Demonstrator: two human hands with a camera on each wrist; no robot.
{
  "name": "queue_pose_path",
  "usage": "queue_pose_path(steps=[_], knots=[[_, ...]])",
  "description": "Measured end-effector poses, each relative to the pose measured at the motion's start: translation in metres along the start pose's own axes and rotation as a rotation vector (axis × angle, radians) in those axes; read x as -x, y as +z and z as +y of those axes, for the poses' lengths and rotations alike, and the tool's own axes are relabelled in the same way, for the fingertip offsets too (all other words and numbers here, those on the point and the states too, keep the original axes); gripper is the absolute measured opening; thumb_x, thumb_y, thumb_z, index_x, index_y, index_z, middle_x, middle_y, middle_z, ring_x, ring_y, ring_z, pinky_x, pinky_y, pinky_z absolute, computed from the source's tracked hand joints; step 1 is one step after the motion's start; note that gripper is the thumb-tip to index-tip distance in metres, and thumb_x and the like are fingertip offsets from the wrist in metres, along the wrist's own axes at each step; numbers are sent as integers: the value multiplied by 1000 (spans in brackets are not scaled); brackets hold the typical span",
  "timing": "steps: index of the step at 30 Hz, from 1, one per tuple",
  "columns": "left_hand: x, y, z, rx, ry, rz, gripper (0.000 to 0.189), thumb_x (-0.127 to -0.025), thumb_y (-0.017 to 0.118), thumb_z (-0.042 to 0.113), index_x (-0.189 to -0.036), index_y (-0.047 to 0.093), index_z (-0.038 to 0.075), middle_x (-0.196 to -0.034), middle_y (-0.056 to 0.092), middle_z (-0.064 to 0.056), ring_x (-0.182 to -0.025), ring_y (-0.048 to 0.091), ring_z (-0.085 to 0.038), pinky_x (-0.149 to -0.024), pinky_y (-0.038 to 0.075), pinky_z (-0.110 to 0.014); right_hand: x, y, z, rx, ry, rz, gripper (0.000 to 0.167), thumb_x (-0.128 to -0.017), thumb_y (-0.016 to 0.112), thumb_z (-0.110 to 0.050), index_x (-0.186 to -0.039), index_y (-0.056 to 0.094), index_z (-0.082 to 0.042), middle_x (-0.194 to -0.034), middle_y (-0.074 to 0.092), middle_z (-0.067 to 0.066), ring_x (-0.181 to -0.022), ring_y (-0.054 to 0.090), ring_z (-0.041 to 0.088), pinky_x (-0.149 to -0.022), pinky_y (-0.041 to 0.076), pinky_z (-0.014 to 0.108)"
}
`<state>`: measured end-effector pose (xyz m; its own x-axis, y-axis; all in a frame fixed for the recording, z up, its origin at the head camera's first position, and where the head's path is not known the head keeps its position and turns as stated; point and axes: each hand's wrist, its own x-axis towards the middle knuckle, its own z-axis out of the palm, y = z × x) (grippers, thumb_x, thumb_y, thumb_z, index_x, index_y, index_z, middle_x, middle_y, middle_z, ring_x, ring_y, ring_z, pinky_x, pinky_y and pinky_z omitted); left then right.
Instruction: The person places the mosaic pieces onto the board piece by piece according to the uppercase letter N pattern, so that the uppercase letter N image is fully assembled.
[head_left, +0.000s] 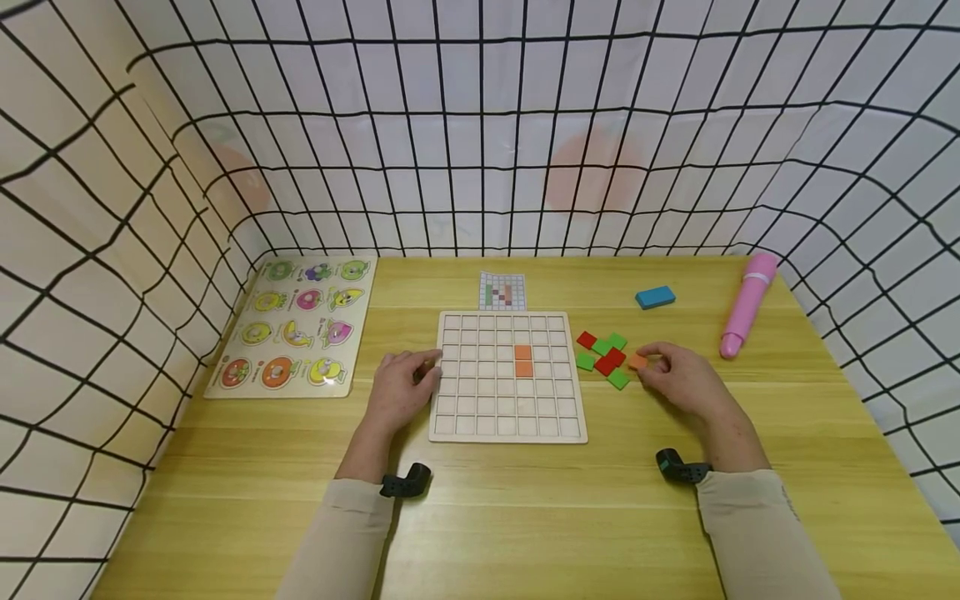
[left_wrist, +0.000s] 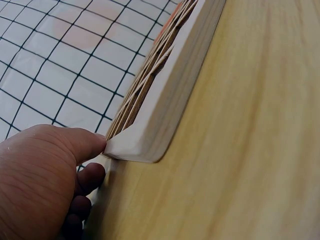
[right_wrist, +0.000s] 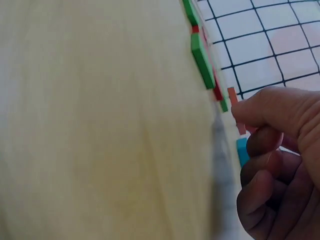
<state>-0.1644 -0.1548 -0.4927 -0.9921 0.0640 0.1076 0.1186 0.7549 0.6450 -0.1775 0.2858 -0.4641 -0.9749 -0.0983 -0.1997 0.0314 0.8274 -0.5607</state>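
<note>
A wooden grid board (head_left: 484, 440) lies flat on the table, with two orange square tiles (head_left: 522, 360) in adjoining cells of one column. My left hand (head_left: 402, 385) rests at the board's left edge; in the left wrist view the thumb (left_wrist: 90, 144) touches its rim near the corner. Right of the board, my right hand (head_left: 684, 377) pinches another orange tile (head_left: 637, 362) between thumb and fingers. That tile (right_wrist: 233, 95) is partly covered by the thumb in the right wrist view. Beside it lie loose green tiles (head_left: 618, 379) and red tiles (head_left: 607, 363), some overlapping.
Above the board lies a small printed grid card (head_left: 502, 292) with coloured cells. A blue block (head_left: 656, 297) and a pink cylindrical object (head_left: 748, 306) are at the back right. On the left lies a fruit picture board (head_left: 288, 325). Black wire mesh (head_left: 495, 125) surrounds the table.
</note>
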Motion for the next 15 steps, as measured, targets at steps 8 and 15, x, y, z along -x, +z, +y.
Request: queue_pose_path(steps=[8,15], knots=[[0,1,0,0,-2,4,36,-97,66,27,-132,71,19,-95,69,-6,-90,48,-23,-81,34,-34,1,1,-23,-23,-76,-5,39,-99,64,-27,-133,61,-8,-86,55,4,-78,50,20,-70,39,32],[0,0,1,0,0,8,35,-97,66,27,-131,71,19,-95,70,-6,-91,50,-24,-82,35,-35,-3,12,-46,-12,-130,-37,33,-98,66,-22,-128,64,-8,-80,53,2,-72,48,17,-65,38,30]])
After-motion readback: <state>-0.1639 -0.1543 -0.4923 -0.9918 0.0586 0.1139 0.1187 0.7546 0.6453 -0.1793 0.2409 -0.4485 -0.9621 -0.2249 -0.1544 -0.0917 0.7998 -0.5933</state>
